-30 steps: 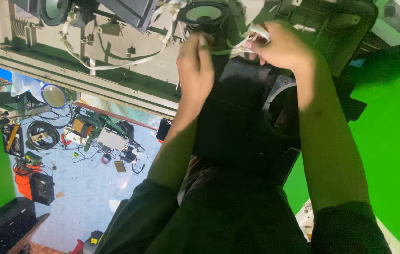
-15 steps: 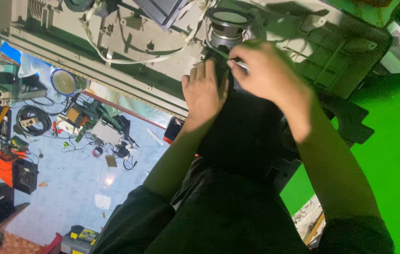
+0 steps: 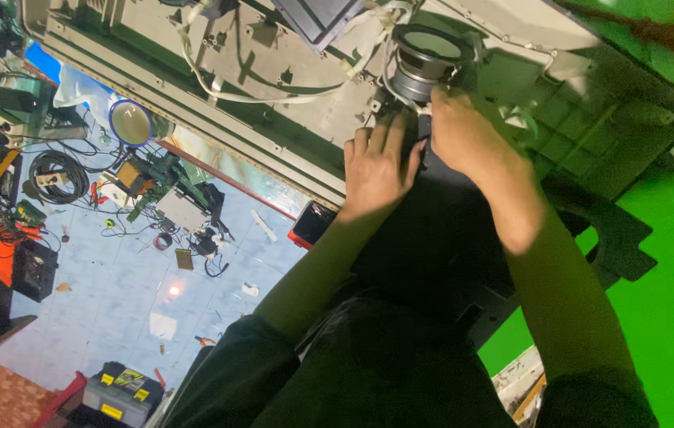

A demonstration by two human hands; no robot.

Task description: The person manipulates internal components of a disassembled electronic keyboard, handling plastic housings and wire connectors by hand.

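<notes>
The speaker (image 3: 426, 59) sits at the top edge of the grey housing (image 3: 218, 87), directly above the right hand (image 3: 464, 135) — fingers curled on white wires at its base — while the left hand (image 3: 377, 162) rests flat, fingers together, just beside.

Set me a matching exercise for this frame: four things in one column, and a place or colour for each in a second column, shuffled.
Things:
1. speaker
2. coiled cable
3. toolbox
4. left hand

Places or colours:
A. bottom edge of the view, on the tiled floor
B. flat on the dark panel, just below the speaker
C. round and grey, at the top of the open casing, by the right hand
D. black, on the floor at far left

Pairs: 1-C, 2-D, 3-A, 4-B
</notes>
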